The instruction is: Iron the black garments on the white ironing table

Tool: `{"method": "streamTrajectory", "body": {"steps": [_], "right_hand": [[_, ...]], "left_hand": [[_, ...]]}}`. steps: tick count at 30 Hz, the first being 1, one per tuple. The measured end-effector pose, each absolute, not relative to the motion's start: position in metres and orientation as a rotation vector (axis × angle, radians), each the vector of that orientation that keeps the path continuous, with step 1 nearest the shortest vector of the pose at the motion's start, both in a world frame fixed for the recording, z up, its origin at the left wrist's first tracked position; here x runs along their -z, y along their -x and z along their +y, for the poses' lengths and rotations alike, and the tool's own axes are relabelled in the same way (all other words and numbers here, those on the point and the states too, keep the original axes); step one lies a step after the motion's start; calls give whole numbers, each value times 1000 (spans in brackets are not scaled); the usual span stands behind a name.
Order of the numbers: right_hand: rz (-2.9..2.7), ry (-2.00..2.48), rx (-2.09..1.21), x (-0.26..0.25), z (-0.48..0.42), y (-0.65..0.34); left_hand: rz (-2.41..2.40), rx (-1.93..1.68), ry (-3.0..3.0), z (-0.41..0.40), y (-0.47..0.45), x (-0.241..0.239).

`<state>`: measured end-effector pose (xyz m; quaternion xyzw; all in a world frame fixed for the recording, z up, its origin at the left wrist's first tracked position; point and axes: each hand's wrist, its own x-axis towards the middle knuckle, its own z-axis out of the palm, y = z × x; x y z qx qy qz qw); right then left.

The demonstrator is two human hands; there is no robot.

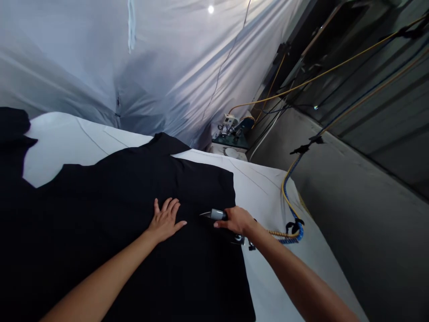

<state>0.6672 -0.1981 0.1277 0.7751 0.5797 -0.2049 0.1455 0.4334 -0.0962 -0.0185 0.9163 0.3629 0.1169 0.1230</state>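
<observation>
Closeness is the chief worry in the head view: the left hand point(166, 220) lies flat and open, fingers spread, on the black garment point(117, 201), while the right hand point(235, 220) is closed around the handle of an iron point(214, 214) just beside it. The tool's grey pointed nose aims toward the left fingers with only a small strip of cloth between. If the iron is hot, as I judge likely, a push leftward could bring the nose against those fingers. The garment is spread over the white padded table point(268, 188), lying wide to the left and toward the person. The iron sits at the garment's right edge, so a stroke there could catch the hem and press in a crease, or drag the cloth if the flat hand lets it slip. A blue and yellow hose point(291, 232) loops off the table's right side behind the right wrist; it could snag on the table edge and jerk the iron off line. Farther back, a small machine point(231, 127) and the draped pale sheet point(167, 67) stand well apart from both hands.
</observation>
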Motion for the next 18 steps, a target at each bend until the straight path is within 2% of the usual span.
{"method": "streamTrajectory", "body": {"steps": [10,15,18], "right_hand": [[1355,-2478,562,-120,-208,-707],[1542,-2375,567,-133,-209,-687],[1665,-2260,574,-133,-190,-655]], "left_hand": [[1044,-335,-2629,-96,-434,15],[1029,-287,-2645,-83,-416,-4],[1211,-145,-2639,-73,-396,-9]]}}
